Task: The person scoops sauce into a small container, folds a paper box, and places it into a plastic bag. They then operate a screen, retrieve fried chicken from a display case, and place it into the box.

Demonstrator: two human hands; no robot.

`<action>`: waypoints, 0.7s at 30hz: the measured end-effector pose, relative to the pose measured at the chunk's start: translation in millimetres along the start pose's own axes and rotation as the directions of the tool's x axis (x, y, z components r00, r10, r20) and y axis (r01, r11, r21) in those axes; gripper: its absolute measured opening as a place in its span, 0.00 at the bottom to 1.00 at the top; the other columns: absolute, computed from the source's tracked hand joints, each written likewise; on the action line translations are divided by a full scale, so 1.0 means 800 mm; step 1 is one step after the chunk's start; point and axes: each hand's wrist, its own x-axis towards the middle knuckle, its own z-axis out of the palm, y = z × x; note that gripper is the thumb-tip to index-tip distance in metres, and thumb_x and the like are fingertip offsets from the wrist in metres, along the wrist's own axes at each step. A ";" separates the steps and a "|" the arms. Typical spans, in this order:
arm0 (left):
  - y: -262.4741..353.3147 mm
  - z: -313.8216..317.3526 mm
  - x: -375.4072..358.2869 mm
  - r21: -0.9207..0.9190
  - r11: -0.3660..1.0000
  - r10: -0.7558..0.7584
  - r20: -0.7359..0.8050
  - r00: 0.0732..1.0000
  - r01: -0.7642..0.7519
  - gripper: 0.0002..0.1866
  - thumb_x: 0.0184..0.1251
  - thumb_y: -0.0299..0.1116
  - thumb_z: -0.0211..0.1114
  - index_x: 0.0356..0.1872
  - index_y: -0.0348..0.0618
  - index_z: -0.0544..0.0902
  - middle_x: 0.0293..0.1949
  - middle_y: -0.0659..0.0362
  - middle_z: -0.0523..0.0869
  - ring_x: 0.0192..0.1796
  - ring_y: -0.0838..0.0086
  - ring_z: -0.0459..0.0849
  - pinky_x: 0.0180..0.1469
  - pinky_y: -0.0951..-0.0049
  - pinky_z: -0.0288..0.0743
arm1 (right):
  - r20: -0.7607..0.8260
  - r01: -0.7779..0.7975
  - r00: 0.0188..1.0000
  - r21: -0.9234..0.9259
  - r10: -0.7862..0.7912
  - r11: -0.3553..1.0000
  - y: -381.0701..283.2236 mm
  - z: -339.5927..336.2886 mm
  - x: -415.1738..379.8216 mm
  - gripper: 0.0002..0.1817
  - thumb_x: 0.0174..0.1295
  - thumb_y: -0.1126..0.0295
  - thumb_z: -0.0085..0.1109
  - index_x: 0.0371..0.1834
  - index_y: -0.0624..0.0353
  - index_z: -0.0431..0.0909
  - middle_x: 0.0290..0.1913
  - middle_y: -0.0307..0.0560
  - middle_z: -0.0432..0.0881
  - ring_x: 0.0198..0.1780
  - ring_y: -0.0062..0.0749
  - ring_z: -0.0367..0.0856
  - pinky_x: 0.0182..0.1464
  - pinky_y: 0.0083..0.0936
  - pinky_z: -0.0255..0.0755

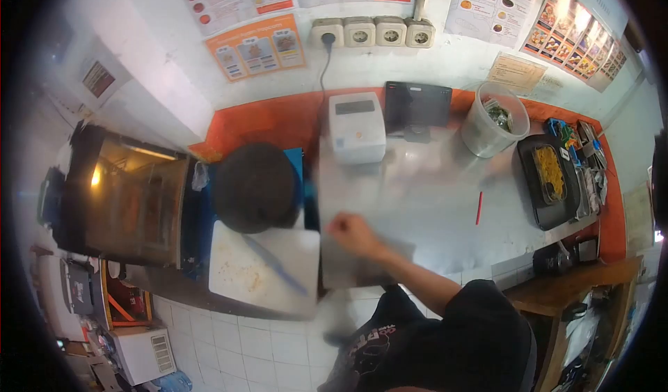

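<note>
My right hand (351,233) is closed and a little blurred, over the left end of the steel counter (431,197). Its fingers are curled, and I cannot tell what, if anything, is inside them. Just to its left lies a white cutting board (233,263) with brownish crumbs or stains. A knife with a blue-grey blade (275,263) rests slantwise across the board. Behind the board sits a round, dark flat pan or hot plate (256,186). My left hand is out of view; only a sliver of skin shows at the bottom edge.
Along the wall stand a white label printer (357,127), a black tablet-like device (417,106) and a clear bucket (494,120). A red stick (479,207) lies on the steel. At right, a black tray (546,207) holds a yellow food container (550,174). A lit glass cabinet (132,197) is at left.
</note>
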 end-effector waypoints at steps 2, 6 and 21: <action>-0.031 -0.025 -0.002 -0.017 1.000 0.003 -0.013 1.000 -0.003 0.10 0.63 0.45 0.66 0.28 0.56 0.90 0.24 0.65 0.88 0.32 0.76 0.87 0.44 0.70 0.82 | 0.232 0.187 0.954 0.034 -0.190 0.982 -0.017 0.097 -0.041 0.08 0.65 0.69 0.60 0.33 0.63 0.81 0.28 0.49 0.84 0.30 0.30 0.81 0.36 0.31 0.74; -0.144 -0.107 -0.026 -0.064 0.998 -0.028 -0.084 0.996 0.022 0.10 0.63 0.45 0.66 0.28 0.56 0.90 0.24 0.65 0.88 0.32 0.76 0.87 0.43 0.70 0.82 | 0.703 0.277 0.657 0.110 -0.271 0.955 -0.108 0.252 -0.117 0.10 0.69 0.66 0.59 0.37 0.63 0.81 0.33 0.49 0.86 0.31 0.33 0.82 0.38 0.30 0.77; -0.445 -0.299 -0.007 -0.168 0.930 0.111 -0.718 0.687 -0.326 0.15 0.70 0.27 0.60 0.53 0.27 0.80 0.38 0.46 0.91 0.35 0.71 0.91 0.30 0.74 0.83 | 0.959 -0.090 0.281 0.072 -0.044 0.993 -0.291 0.716 -0.201 0.09 0.69 0.68 0.60 0.44 0.64 0.81 0.31 0.43 0.84 0.33 0.22 0.82 0.37 0.20 0.77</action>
